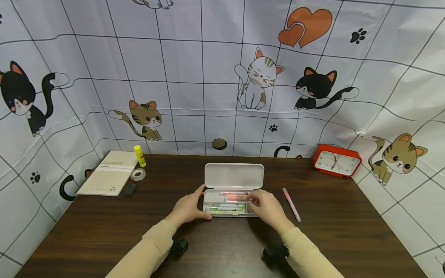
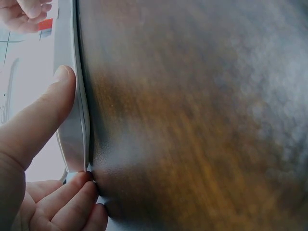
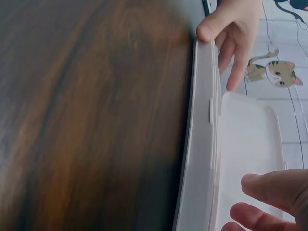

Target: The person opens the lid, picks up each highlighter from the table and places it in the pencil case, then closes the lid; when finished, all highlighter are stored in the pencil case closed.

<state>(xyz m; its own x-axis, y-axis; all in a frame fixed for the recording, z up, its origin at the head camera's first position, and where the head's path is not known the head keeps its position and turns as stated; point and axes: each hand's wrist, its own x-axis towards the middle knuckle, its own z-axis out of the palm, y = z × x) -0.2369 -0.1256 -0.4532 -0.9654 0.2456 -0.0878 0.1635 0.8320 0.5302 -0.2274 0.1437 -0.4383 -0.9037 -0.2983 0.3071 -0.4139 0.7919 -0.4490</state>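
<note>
A white pencil case (image 1: pixel 224 213) lies on the desk with its lid (image 1: pixel 234 175) raised at the back. My left hand (image 1: pixel 188 205) grips the case's left end; in the left wrist view the thumb (image 2: pixel 50 108) presses the front wall and the fingers curl at the end. Inside the case lie pink pens (image 1: pixel 236 199) towards the back and green and white pens (image 1: pixel 227 209) nearer the front. My right hand (image 1: pixel 265 206) is over the right half, fingertips at the pink pens' ends. In the right wrist view, thumb and fingers (image 3: pixel 248 211) are apart, with nothing visible between them.
A pink pen (image 1: pixel 291 205) lies right of the case. A red alarm clock (image 1: pixel 337 160) stands at the back right. At the back left are a notebook (image 1: pixel 109 173), a yellow glue stick (image 1: pixel 140 156), a tape roll (image 1: pixel 138 174) and a small dark block (image 1: pixel 130 189).
</note>
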